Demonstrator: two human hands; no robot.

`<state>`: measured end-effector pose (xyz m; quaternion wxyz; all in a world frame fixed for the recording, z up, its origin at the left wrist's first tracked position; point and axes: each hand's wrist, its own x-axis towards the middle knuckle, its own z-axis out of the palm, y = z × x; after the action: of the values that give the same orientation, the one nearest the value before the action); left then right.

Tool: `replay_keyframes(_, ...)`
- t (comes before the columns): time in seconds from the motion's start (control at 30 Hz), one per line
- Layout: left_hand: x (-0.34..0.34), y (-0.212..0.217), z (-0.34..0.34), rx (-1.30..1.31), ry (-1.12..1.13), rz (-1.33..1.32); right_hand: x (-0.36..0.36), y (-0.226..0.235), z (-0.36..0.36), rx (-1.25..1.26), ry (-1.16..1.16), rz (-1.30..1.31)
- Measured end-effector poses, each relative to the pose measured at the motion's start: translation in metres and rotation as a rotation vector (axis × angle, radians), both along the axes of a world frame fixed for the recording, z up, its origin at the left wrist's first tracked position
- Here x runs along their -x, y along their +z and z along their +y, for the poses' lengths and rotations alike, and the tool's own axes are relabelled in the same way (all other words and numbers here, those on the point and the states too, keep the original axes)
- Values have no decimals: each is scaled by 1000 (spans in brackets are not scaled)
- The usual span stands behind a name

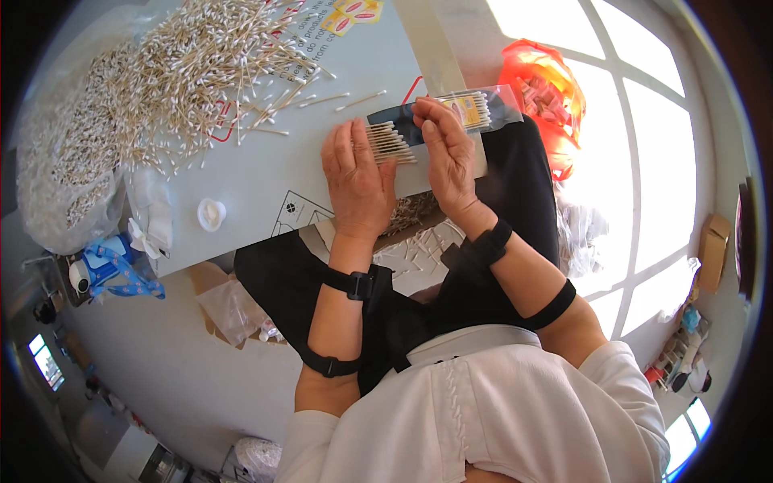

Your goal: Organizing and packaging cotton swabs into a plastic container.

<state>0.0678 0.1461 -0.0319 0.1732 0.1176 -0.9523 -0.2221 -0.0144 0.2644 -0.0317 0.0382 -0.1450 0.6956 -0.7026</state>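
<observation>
Under and beside my left hand (355, 181) lies a neat row of cotton swabs (390, 143), their white tips pointing right. The fingers and thumb of that hand close around the row at the table's near edge. My right hand (452, 161) is just to the right, its bent fingertips pinching at the open end of a clear plastic bag (506, 105). Inside the bag sit more swabs and a yellow printed card (461, 111). A dark flat piece (400, 117) lies between the two hands. My right fingers partly hide the bag's mouth.
A big heap of loose swabs (193, 68) covers the table's far left, partly in a clear sack (48, 177). Yellow cards (352, 14), a small white cup (212, 215) and a blue-and-white bottle (101, 262) are around it. A red plastic bag (564, 133) stands at right.
</observation>
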Motion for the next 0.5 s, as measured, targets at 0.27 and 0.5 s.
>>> replay_keyframes(0.27, 24, -3, 2, -784, 154, 426, -14, -8, -26, 109, -24, 31)
replay_keyframes(0.5, 35, -5, 12, -782, 161, 397, -2, -11, -32, 94, -39, 43)
